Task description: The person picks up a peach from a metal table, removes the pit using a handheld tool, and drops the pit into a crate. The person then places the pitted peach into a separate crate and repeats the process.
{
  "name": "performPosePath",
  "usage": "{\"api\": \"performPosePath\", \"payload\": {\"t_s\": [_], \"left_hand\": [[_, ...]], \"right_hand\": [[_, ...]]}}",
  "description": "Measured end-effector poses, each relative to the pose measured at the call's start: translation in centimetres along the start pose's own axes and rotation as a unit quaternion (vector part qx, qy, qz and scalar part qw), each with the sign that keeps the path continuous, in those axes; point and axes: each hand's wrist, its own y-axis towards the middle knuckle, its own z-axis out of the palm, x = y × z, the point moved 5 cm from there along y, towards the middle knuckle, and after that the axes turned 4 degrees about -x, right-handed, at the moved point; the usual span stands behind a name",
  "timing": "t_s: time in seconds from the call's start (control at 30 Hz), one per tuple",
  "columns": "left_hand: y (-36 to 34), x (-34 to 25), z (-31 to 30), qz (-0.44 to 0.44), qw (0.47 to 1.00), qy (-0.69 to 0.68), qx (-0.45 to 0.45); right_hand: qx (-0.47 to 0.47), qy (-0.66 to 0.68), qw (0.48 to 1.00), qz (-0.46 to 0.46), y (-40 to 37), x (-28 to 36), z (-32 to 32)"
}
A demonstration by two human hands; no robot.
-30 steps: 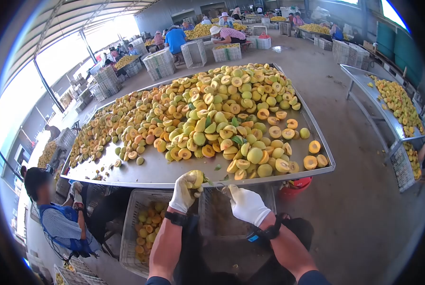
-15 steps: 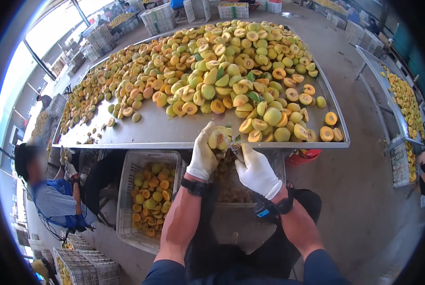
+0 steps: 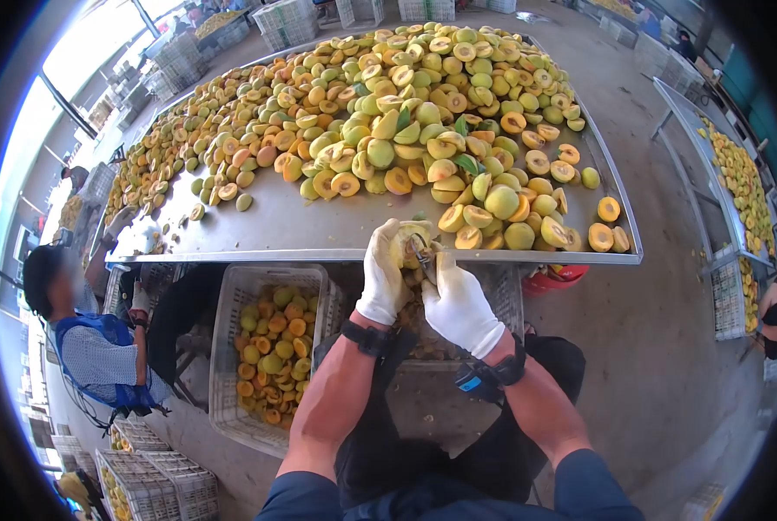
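Observation:
My left hand [image 3: 383, 273], in a white glove, is wrapped round a halved yellow-green fruit [image 3: 412, 243] at the table's front edge. My right hand [image 3: 459, 302], also gloved, grips a small metal tool [image 3: 424, 258], its tip at the cut face of that fruit. My right fingers partly hide the tool. Just beyond my hands, a large heap of halved fruit [image 3: 380, 153], with a few green leaves, lies on the metal table [image 3: 275, 236].
Below the table stand a crate [image 3: 221, 382] of fruit halves and another crate [image 3: 512, 304] behind my hands. A red bucket [image 3: 555, 278] is beside it. A co-worker [image 3: 102, 352] sits at the left. Another fruit table [image 3: 679, 108] is at the right.
The fruit has turned so its cut face shows more, with the tool against it. The co-worker has reached an arm onto the table. The view has shifted slightly.

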Motion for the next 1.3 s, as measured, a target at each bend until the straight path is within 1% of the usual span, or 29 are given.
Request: {"api": "performPosePath", "payload": {"t_s": [0.07,0.2,0.27,0.3,0.37,0.4,0.47,0.53,0.57,0.6,0.63,0.67,0.7,0.77,0.8,0.83,0.87,0.9,0.93,0.97,1.0,1.03,1.07,1.1,1.13,1.2,1.23,1.3], "left_hand": [[0.6,0.4,-1.0,0.042,0.999,0.011,0.003],[0.6,1.0,-1.7,0.028,0.999,-0.029,-0.009],[0.7,1.0,-1.8,0.059,0.998,-0.007,0.017],[0.9,1.3,-2.0,0.058,0.998,-0.006,0.016],[1.1,0.9,-2.0,0.162,0.984,0.069,0.017],[1.1,0.8,-2.1,0.161,0.984,0.07,0.016],[0.9,0.3,-1.7,0.205,0.965,0.158,0.033],[-0.2,-0.3,-0.4,0.197,0.964,0.171,0.05],[-0.6,-0.5,0.0,0.192,0.962,0.182,0.066],[-0.1,-0.6,-0.6,0.192,0.962,0.182,0.065],[0.9,-0.4,-1.1,0.15,0.959,0.221,0.093],[1.4,-0.2,-1.8,0.11,0.952,0.261,0.119],[1.2,-0.5,-1.6,0.114,0.933,0.313,0.138],[1.5,-0.2,-2.0,0.048,0.92,0.368,0.127],[1.2,-0.4,-1.6,0.067,0.935,0.337,0.091],[0.8,-0.2,-1.3,0.085,0.948,0.302,0.056],[0.2,-0.6,-0.5,0.124,0.939,0.313,0.074],[-0.4,-0.9,0.3,0.16,0.928,0.323,0.093],[-0.8,-0.9,0.7,0.201,0.919,0.331,0.07],[-1.0,-0.6,1.0,0.238,0.909,0.338,0.048],[-0.6,-0.3,0.9,0.289,0.891,0.35,0.026],[-0.7,-0.1,0.8,0.269,0.882,0.387,-0.008],[-1.0,-0.5,0.7,0.311,0.856,0.412,-0.003],[-1.4,-1.0,1.0,0.351,0.829,0.436,0.003],[-1.6,-1.2,0.9,0.353,0.829,0.434,0.003],[-2.5,-1.9,1.0,0.401,0.794,0.457,0.018],[-2.6,-2.0,0.8,0.4,0.794,0.457,0.018],[-3.4,-2.6,1.2,0.489,0.722,0.488,0.036]], "right_hand": [[0.011,-0.011,1.0,0.009,-0.2,-0.4,0.7],[0.03,-0.004,0.999,0.016,-0.4,-0.5,1.2],[0.042,0.002,0.999,0.025,-0.5,-0.4,1.2],[0.054,0.004,0.998,0.026,-0.5,-0.4,1.2],[0.066,0.007,0.997,0.028,-0.5,-0.6,1.3],[0.059,0.03,0.998,0.016,-0.6,-0.7,1.4],[0.053,0.052,0.997,0.006,-0.7,-0.9,1.2],[0.071,0.04,0.996,0.034,-0.9,-1.3,1.2],[0.071,0.04,0.996,0.035,-0.9,-1.4,1.0],[0.098,0.008,0.995,0.029,-1.1,-1.5,1.1],[0.126,-0.021,0.992,0.021,-1.4,-1.5,1.2],[0.127,-0.017,0.992,0.018,-1.7,-1.6,1.0],[0.138,0.004,0.99,0.039,-2.1,-1.9,1.0],[0.154,0.056,0.983,0.078,-2.1,-2.2,1.0],[0.151,0.069,0.984,0.062,-1.9,-2.6,1.1],[0.134,0.045,0.988,0.055,-1.8,-2.9,1.2],[0.086,0.065,0.994,0.017,-1.6,-2.9,0.9],[0.128,0.138,0.978,0.09,-1.9,-5.3,2.1],[0.157,0.245,0.937,0.191,-1.2,-3.3,1.1],[0.185,0.342,0.873,0.293,-1.0,-1.0,-0.3],[0.191,0.343,0.875,0.284,-0.8,-0.4,-0.2],[0.193,0.353,0.864,0.304,-1.1,-0.3,-0.1],[0.194,0.362,0.852,0.325,-1.4,-0.3,0.0],[0.195,0.36,0.854,0.322,-1.4,-0.1,-0.1],[0.209,0.357,0.857,0.307,-1.4,0.3,-0.1],[0.233,0.367,0.854,0.286,-1.5,0.4,0.0],[0.232,0.368,0.853,0.288,-1.5,0.5,-0.2],[0.28,0.368,0.838,0.289,-1.4,1.1,-0.6]]}}
